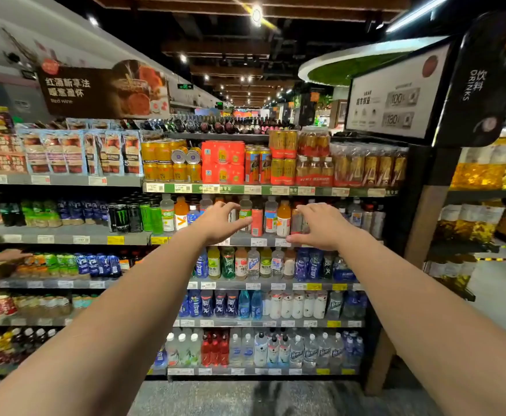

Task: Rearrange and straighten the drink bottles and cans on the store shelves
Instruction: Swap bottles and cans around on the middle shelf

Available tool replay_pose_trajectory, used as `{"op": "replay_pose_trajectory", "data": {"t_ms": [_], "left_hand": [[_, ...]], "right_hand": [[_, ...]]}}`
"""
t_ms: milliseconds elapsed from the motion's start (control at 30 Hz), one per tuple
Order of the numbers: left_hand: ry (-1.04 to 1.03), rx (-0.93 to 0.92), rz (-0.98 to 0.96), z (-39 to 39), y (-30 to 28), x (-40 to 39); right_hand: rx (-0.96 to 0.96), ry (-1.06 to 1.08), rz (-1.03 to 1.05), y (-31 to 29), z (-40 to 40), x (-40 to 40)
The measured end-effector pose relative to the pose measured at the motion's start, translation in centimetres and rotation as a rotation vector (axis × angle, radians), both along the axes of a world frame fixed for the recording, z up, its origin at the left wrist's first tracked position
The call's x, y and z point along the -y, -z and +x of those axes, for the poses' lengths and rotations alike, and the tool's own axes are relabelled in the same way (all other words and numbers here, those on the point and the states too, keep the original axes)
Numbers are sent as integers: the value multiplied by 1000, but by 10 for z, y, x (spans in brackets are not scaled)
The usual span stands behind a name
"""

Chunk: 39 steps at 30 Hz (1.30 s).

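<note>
Both my arms reach out to the second shelf (245, 240) of the drinks rack. My left hand (220, 222) hovers with spread, relaxed fingers in front of the bottles left of a red can (257, 222), holding nothing. My right hand (317, 226) is spread the same way in front of the bottles to the right of an orange-capped bottle (283, 217); its fingertips are close to a can there, but contact cannot be told. Between the hands stand the red can, a clear bottle (270, 216) and the orange one, upright.
Gold cans (163, 160) and red multipacks (223, 162) fill the shelf above. Lower shelves hold rows of blue, green and clear bottles (253, 264). Black energy cans (124, 217) stand to the left. A dark "DRINKS" sign panel (476, 85) juts out at the right. Another person's hand (2, 255) shows at far left.
</note>
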State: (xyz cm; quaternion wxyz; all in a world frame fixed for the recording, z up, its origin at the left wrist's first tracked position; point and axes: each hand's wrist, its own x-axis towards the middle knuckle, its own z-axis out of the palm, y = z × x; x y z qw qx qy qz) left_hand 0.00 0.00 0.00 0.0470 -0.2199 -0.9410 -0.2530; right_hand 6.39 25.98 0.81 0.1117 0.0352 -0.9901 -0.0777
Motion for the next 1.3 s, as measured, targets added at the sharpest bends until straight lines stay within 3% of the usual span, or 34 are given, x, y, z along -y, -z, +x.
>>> {"op": "replay_pose_trajectory", "data": {"t_ms": [667, 1300], "left_hand": [[8, 49, -6, -169, 21, 70], [-162, 25, -110, -331, 27, 14]], "right_hand": [[49, -15, 48, -10, -160, 85], [28, -184, 16, 4, -377, 16]]}}
